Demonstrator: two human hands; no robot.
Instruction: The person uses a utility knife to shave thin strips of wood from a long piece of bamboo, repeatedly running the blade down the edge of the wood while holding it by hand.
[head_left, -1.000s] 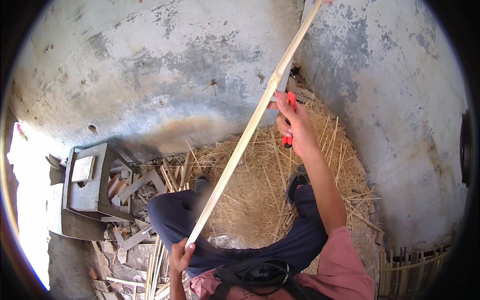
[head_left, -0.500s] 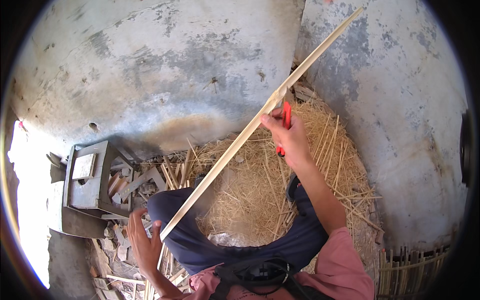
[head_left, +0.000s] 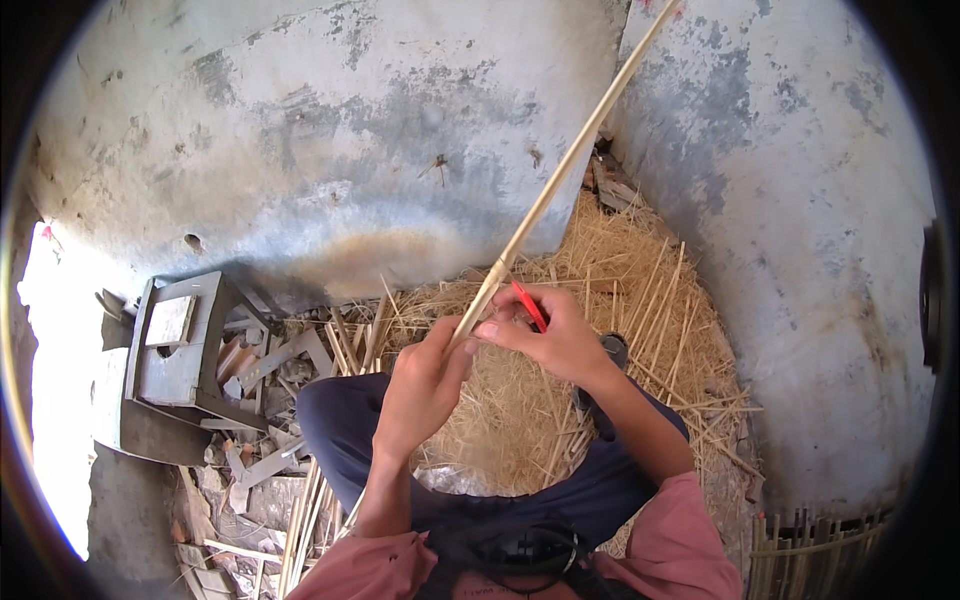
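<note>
A long, pale split-bamboo strip (head_left: pixel 560 170) slants up and away to the right, past the top edge of the picture. My left hand (head_left: pixel 412 390) is closed round its lower part, below a thicker joint in the strip. Close beside it, my right hand (head_left: pixel 562 342) is curled round a slim red tool (head_left: pixel 529 306) that looks like a utility knife; its blade does not show clearly. The right fingertips are at the strip, just above the left hand. Both hands are in front of my lap.
Straw and shavings (head_left: pixel 510 400) cover the floor between my legs, with loose thin sticks (head_left: pixel 665 300) on the right. A worn wooden box (head_left: pixel 180 335) stands at the left among scrap wood. More strips (head_left: pixel 310 525) lie by my left knee. Walls (head_left: pixel 330 120) rise ahead and right.
My left hand has moved up and right from the strip's lower end and closed round it near the right hand. The right hand has come lower and nearer, and the strip stands steeper.
</note>
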